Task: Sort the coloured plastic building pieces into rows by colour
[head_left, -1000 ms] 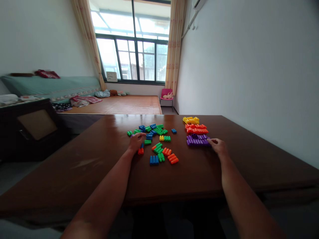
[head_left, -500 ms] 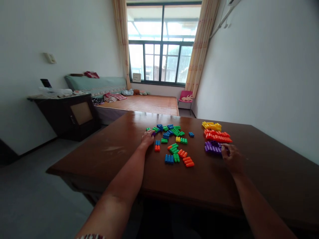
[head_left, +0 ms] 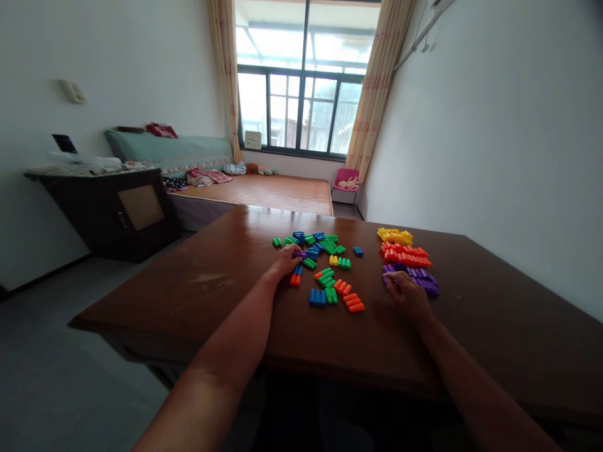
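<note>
My left hand (head_left: pixel 285 259) is closed on a small purple building block (head_left: pixel 299 255) at the left edge of a loose pile. Blue blocks (head_left: pixel 311 253) and a green block (head_left: pixel 309 263) lie just beside its fingertips. On the right, my right hand (head_left: pixel 409 294) has its fingers bent together at the near left end of a row of purple blocks (head_left: pixel 426 284), pinching a purple piece there. The hand covers part of that row. Behind it lie a row of orange-red blocks (head_left: pixel 406 255) and a bunch of yellow blocks (head_left: pixel 394 236).
The brown table (head_left: pixel 226 289) carries loose orange blocks (head_left: pixel 353 302), a blue piece (head_left: pixel 317 297) and a joined yellow-green piece (head_left: pixel 340 262) between my hands. Beyond the table stand a bed (head_left: pixel 264 191), a dark cabinet (head_left: pixel 113 220) and a pink chair (head_left: pixel 346 179).
My left hand has moved slightly right with the purple block, towards the blue and green ones. My right hand has shifted from the right end of the purple row to its left end.
</note>
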Demonstrator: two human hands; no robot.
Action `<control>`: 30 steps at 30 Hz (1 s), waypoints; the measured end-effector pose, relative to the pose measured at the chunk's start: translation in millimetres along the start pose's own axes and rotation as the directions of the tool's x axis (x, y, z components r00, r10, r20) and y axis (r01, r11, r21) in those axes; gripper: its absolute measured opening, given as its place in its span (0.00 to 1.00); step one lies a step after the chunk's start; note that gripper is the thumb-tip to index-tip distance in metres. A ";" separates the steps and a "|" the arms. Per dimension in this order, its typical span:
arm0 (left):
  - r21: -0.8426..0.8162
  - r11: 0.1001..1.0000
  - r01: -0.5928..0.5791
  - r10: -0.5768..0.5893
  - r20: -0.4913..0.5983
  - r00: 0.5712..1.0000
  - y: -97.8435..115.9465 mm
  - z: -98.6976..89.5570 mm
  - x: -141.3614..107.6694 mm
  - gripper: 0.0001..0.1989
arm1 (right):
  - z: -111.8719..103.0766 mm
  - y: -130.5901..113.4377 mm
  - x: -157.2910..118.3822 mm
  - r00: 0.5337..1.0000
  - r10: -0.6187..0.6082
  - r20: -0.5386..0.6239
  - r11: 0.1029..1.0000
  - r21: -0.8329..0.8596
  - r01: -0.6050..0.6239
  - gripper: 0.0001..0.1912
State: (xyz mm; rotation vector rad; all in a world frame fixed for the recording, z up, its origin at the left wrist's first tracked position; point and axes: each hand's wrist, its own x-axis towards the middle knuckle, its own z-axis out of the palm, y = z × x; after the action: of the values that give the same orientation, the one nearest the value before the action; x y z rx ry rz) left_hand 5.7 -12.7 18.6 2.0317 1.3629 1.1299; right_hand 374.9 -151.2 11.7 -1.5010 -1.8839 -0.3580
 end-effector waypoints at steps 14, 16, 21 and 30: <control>-0.676 0.714 0.180 0.185 0.430 0.884 31.8 4.4 -13.7 0.22 | 56.1 -143.5 78.0 0.967 -0.035 0.253 0.834 0.541 -0.112 0.17; -0.672 0.715 0.194 0.203 0.465 0.862 35.2 4.3 -15.0 0.22 | 61.4 -146.2 78.0 0.960 0.003 0.279 0.821 0.547 -0.161 0.15; -0.637 0.758 0.141 0.133 0.362 0.923 36.9 1.4 -12.1 0.23 | 32.7 -98.1 64.6 0.958 0.205 0.203 0.787 0.547 -0.284 0.19; -0.565 0.815 0.127 -0.179 -0.037 0.983 17.0 -3.3 4.0 0.18 | -51.0 126.3 -17.1 0.592 0.762 -0.261 0.644 0.212 -0.735 0.25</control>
State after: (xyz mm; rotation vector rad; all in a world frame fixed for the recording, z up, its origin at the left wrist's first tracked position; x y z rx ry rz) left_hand 13.0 -16.4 34.5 1.4346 1.0406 1.3636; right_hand 512.1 -157.5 12.0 -1.8865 -0.8484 -0.1052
